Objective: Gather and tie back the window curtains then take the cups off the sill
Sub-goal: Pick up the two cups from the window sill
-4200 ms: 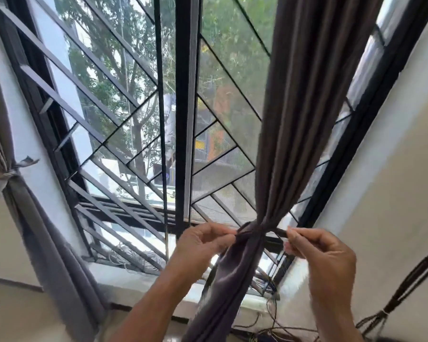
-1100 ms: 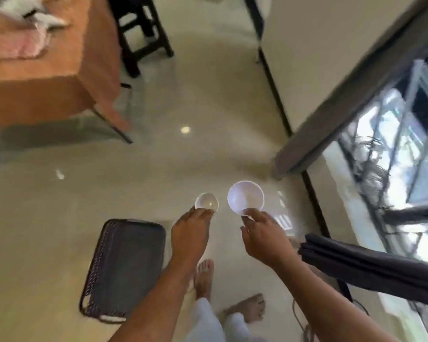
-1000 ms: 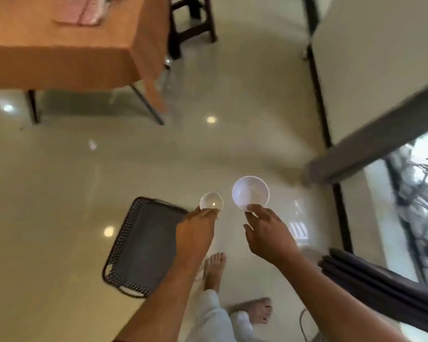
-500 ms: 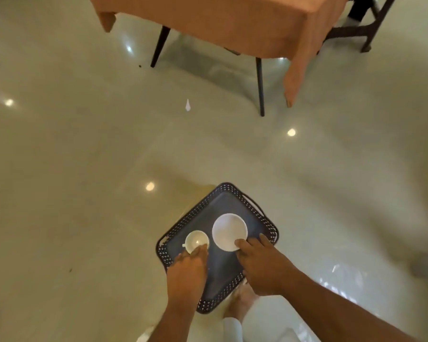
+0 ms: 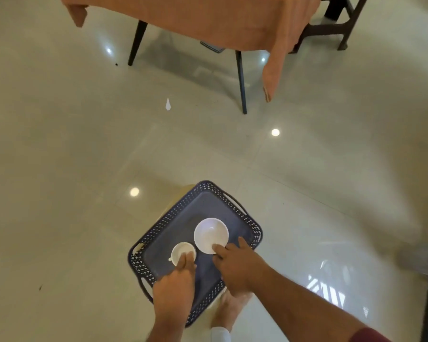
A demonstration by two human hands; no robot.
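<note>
While both rest in the dark tray (image 5: 253,229), small white cup (image 5: 181,251): left hand (image 5: 174,290) grip pinching rim; wide white cup (image 5: 211,234): right hand (image 5: 235,266) grip pinching near rim.

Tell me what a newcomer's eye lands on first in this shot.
First, the two white pieces in the dark tray at bottom centre: a small cup held by the left hand, and a wider bowl-like cup whose near rim the right hand grips. Next, the orange tablecloth along the top edge, above the glossy pale floor.
</note>
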